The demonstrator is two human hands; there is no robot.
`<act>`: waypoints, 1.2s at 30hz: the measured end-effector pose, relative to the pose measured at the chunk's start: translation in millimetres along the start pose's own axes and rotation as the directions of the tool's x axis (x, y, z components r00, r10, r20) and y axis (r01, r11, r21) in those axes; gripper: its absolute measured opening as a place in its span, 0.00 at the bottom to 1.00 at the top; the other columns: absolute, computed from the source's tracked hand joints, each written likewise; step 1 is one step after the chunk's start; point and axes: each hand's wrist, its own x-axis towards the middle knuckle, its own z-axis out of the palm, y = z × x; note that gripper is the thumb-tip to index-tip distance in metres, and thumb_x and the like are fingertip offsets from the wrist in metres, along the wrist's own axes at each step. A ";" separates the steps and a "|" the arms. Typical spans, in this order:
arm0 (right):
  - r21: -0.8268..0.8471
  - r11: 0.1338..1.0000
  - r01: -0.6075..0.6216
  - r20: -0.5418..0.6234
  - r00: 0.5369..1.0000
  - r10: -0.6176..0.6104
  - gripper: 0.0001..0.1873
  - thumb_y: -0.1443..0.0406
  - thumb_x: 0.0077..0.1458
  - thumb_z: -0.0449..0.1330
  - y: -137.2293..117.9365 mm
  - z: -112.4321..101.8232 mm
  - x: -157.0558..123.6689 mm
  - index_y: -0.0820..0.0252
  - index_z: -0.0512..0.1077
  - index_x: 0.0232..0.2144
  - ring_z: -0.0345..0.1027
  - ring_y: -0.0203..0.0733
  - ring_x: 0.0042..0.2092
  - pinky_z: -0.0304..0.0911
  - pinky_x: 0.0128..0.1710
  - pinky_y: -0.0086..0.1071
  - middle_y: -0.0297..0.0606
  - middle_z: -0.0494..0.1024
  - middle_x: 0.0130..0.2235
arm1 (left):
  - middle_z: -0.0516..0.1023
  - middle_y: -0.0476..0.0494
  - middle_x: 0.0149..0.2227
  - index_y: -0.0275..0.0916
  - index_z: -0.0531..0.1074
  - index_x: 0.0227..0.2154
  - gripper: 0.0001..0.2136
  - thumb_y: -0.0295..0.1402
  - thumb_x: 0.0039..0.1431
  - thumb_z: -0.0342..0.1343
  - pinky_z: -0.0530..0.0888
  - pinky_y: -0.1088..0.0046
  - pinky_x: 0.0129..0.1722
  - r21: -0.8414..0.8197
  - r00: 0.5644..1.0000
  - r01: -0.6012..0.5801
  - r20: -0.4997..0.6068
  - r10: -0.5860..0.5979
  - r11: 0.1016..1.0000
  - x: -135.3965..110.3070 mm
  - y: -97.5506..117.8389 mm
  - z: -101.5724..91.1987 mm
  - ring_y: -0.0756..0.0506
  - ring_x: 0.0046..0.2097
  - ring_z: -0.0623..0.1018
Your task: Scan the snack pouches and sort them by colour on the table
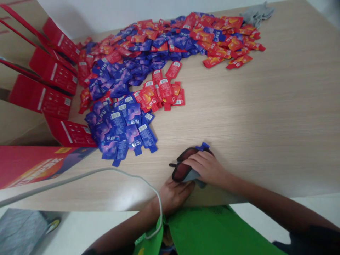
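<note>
Far L: grey wheeled item (22, 230) on the floor, partly out of frame, then a row of red cartons (54, 79) standing at the table edge, white print + barcodes on their sides. A pale cable (106, 170) runs in from the L, loops past the near edge and over the green apron (202, 230). Next along, blue packets (117, 124) overlap in a loose heap, w/ red packets (163, 88) just beside; behind both, a long mixed pile (159, 46) of red & blue lies along the wall.

Near edge, approx. centre: left hand (175, 194) sits low, fingers curled up against the underside of the dark glasses (181, 172) — can't tell if it grips. Glasses are tilted, two rounded lenses, dark reddish-brown & see-through, thick black rims, a short black stub poking out L. Grey cloth (195, 175) bunched under the nearer lens. Right hand (205, 168) closed over the R side, fingers across the lenses — holding the glasses. Blue tab (204, 146) sticks out behind its knuckles. Far R, at the back: crumpled grey rag (256, 15) by the pile's end.
</note>
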 end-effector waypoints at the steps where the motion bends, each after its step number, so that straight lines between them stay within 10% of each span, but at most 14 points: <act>1: -0.030 0.999 -0.028 0.006 1.000 0.028 0.19 0.63 0.62 0.62 8.3 -1.3 1.6 0.57 0.72 0.56 0.71 0.51 0.49 0.64 0.52 0.45 0.43 0.81 0.50 | 0.82 0.40 0.56 0.35 0.75 0.57 0.14 0.26 0.73 0.52 0.77 0.61 0.62 0.004 1.000 -0.021 0.006 0.021 1.000 0.9 0.2 -1.6 0.42 0.59 0.80; 10: -0.204 0.936 -0.285 -0.246 0.941 0.233 0.26 0.63 0.59 0.63 96.0 -66.1 23.9 0.60 0.68 0.59 0.71 0.59 0.52 0.67 0.52 0.49 0.50 0.78 0.54 | 0.78 0.39 0.60 0.34 0.74 0.57 0.13 0.27 0.74 0.53 0.76 0.62 0.63 0.041 0.999 -0.032 -0.001 0.032 0.999 4.8 1.9 -1.6 0.42 0.65 0.75; 14: -0.044 0.972 -0.232 -0.428 0.883 0.191 0.27 0.62 0.60 0.60 54.7 -71.6 18.8 0.57 0.66 0.61 0.71 0.57 0.53 0.67 0.51 0.48 0.48 0.78 0.53 | 0.79 0.37 0.60 0.34 0.74 0.57 0.13 0.27 0.74 0.52 0.75 0.61 0.64 0.038 1.000 -0.022 0.005 0.021 0.999 5.6 4.4 -1.6 0.42 0.64 0.76; 19: -0.039 0.997 0.060 0.007 0.998 -0.060 0.18 0.64 0.63 0.58 -2.7 -22.7 9.4 0.56 0.72 0.55 0.72 0.50 0.47 0.66 0.50 0.43 0.42 0.81 0.49 | 0.85 0.41 0.48 0.37 0.76 0.53 0.13 0.25 0.73 0.51 0.80 0.67 0.54 0.020 0.997 0.050 0.051 -0.051 0.999 4.4 5.4 -1.6 0.46 0.46 0.85; 23: -0.094 0.995 -0.041 0.031 0.999 0.044 0.20 0.62 0.64 0.61 27.9 -10.3 11.4 0.59 0.71 0.57 0.71 0.53 0.51 0.64 0.53 0.45 0.46 0.80 0.52 | 0.80 0.40 0.58 0.35 0.75 0.56 0.14 0.25 0.73 0.51 0.75 0.64 0.61 0.028 1.000 0.004 0.005 -0.004 1.000 4.2 3.3 -0.7 0.43 0.59 0.79; 29: -0.233 0.935 -0.267 -0.116 0.962 0.246 0.26 0.62 0.60 0.62 99.3 -60.3 21.6 0.60 0.69 0.59 0.70 0.61 0.53 0.65 0.53 0.52 0.52 0.77 0.55 | 0.78 0.42 0.61 0.35 0.75 0.57 0.14 0.27 0.73 0.54 0.74 0.63 0.62 0.032 1.000 0.002 -0.003 -0.001 0.999 4.6 1.7 0.5 0.42 0.63 0.77; 33: -0.087 0.940 -0.330 -0.349 0.894 0.282 0.29 0.63 0.60 0.61 69.4 -75.8 22.8 0.57 0.65 0.62 0.70 0.60 0.54 0.65 0.55 0.52 0.50 0.77 0.55 | 0.79 0.41 0.60 0.35 0.74 0.57 0.14 0.27 0.73 0.53 0.75 0.63 0.62 0.019 1.000 0.002 -0.007 -0.002 1.000 6.3 2.6 -0.2 0.42 0.63 0.77; 36: 0.004 0.992 -0.127 -0.207 0.970 0.125 0.25 0.62 0.61 0.60 20.0 -56.2 17.9 0.55 0.68 0.60 0.71 0.56 0.53 0.67 0.53 0.47 0.47 0.79 0.53 | 0.83 0.40 0.54 0.35 0.76 0.54 0.13 0.25 0.72 0.52 0.78 0.64 0.58 0.004 1.000 0.022 0.013 -0.022 1.000 9.1 3.7 -1.9 0.43 0.55 0.82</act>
